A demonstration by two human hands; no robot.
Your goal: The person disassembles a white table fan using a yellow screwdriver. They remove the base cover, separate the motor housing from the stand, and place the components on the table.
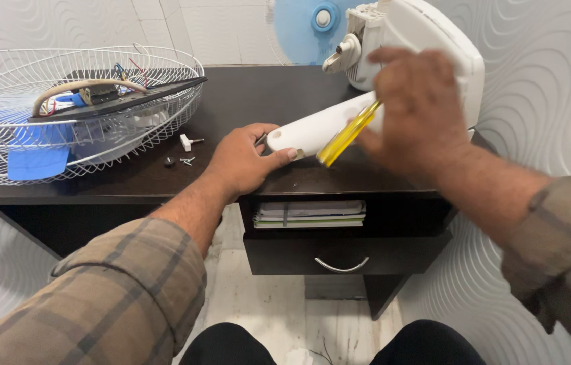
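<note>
A white fan body (427, 40) lies tilted on the dark desk (265, 101), its neck (319, 128) pointing toward me. My left hand (241, 159) grips the lower end of that neck near the desk's front edge. My right hand (417, 108) is closed on a screwdriver with a clear yellow handle (346, 135), held against the neck; its tip is hidden. A blue fan blade (299, 30) shows behind the body.
A white wire fan guard (164, 111) sits at the desk's left with a dark plate, wires and a blue piece inside. Small screws (181, 161) and a white plug piece (186, 142) lie beside it. Papers (309, 213) rest in the shelf above a drawer (343, 253).
</note>
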